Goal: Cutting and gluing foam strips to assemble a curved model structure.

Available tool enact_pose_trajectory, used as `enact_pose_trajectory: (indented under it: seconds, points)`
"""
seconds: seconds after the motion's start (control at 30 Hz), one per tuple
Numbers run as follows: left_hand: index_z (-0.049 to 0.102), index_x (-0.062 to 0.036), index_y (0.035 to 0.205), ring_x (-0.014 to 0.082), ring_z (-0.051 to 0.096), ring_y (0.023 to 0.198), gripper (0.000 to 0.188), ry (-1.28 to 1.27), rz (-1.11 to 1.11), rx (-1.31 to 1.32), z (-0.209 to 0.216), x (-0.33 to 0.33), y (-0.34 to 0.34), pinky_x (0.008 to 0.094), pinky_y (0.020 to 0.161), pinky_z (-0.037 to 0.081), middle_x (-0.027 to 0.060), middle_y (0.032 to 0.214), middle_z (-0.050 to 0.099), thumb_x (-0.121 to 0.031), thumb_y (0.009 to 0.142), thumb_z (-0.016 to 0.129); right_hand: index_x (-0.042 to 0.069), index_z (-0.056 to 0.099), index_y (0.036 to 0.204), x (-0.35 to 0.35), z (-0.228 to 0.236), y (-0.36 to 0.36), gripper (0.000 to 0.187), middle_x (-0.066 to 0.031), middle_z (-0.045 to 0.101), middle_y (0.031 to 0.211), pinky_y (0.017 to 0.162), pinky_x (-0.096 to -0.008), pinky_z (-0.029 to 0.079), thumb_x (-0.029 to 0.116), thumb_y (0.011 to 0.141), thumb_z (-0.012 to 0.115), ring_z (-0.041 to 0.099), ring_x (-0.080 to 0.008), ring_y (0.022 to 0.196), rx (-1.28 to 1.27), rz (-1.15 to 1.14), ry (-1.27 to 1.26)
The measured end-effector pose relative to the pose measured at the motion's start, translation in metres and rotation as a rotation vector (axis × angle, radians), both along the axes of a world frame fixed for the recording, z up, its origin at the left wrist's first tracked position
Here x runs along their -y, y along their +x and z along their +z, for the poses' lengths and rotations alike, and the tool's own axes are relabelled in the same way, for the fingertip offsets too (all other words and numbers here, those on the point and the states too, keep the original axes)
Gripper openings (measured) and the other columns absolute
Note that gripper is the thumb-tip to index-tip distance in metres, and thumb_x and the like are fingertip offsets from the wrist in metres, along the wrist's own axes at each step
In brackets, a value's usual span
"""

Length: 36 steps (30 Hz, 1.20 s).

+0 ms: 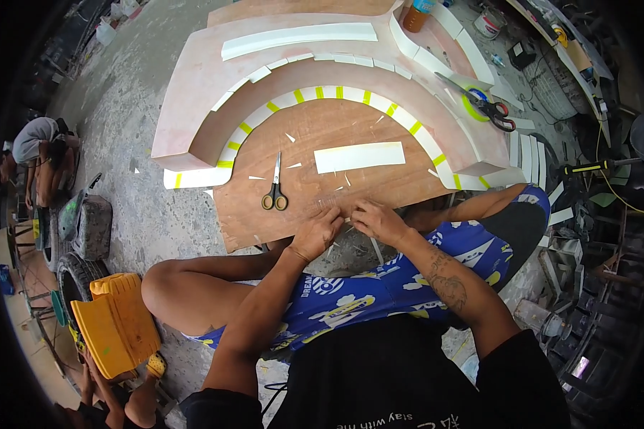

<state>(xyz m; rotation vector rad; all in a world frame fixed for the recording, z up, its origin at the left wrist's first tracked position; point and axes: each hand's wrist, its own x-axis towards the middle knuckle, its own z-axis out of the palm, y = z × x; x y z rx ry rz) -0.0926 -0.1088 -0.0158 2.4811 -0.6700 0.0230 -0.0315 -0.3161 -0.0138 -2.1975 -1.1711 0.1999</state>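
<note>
Black shirt cloth [379,372] filled the near edge, with patterned blue shorts [358,307] beyond it. The left hand [319,229] and the right hand [379,220] were close together at the near edge of a wooden board [311,129], fingers curled in; whether either grip was clamped on anything could not be told. On the board lay black-handled scissors [276,187], ahead of the left hand, and a white strip [359,157]. Round these arched a pinkish form [182,93], its white rim [258,117] crossed by yellow tape [339,92].
</note>
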Motion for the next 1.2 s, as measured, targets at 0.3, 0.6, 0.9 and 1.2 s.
enact_pose_trajectory:
  seconds: [0.3,0.6,0.9,1.2]
  points:
    - [0.066,-0.0005,0.088,0.0150,0.061,0.070,0.006,-0.607,0.280,-0.251,0.033,-0.020,0.018,0.0282,0.064,0.050,0.0080,0.076,0.065,-0.001,0.082,0.067,0.000,0.065,0.086,-0.024,0.047,0.021,0.010,-0.0065,0.068,0.080,0.069,-0.0253,0.051,0.009,0.085,0.069,0.065,-0.0139,0.073,-0.644,-0.248,0.301]
    - [0.068,0.0020,0.088,0.0086,0.058,0.067,0.014,-0.844,0.548,-0.213,0.082,-0.088,0.055,0.0236,0.063,0.048,0.0038,0.075,0.066,-0.011,0.083,0.070,0.000,0.062,0.104,-0.112,0.092,0.089,0.022,-0.0066,0.066,0.095,0.073,-0.0250,0.052,0.011,0.086,0.069,0.062,-0.0105,0.083,-0.820,-0.217,0.357]
    - [0.064,0.0029,0.105,0.0135,0.063,0.079,0.019,-2.112,0.720,-0.056,0.048,-0.122,0.086,0.0261,0.073,0.052,0.0079,0.091,0.066,-0.009,0.090,0.062,0.004,0.062,0.107,-0.215,0.081,0.118,0.021,-0.0068,0.066,0.099,0.076,-0.0317,0.053,0.013,0.088,0.067,0.064,-0.0165,0.088,-1.358,-0.341,0.734]
    - [0.065,0.0027,0.111,0.0132,0.063,0.091,0.024,-1.853,0.960,0.283,0.018,-0.117,0.115,0.0245,0.081,0.051,0.0089,0.103,0.067,-0.001,0.087,0.064,0.001,0.062,0.106,-0.255,0.065,0.126,0.023,-0.0086,0.066,0.099,0.073,-0.0326,0.054,0.013,0.087,0.069,0.064,-0.0173,0.087,-1.269,-0.378,0.631]
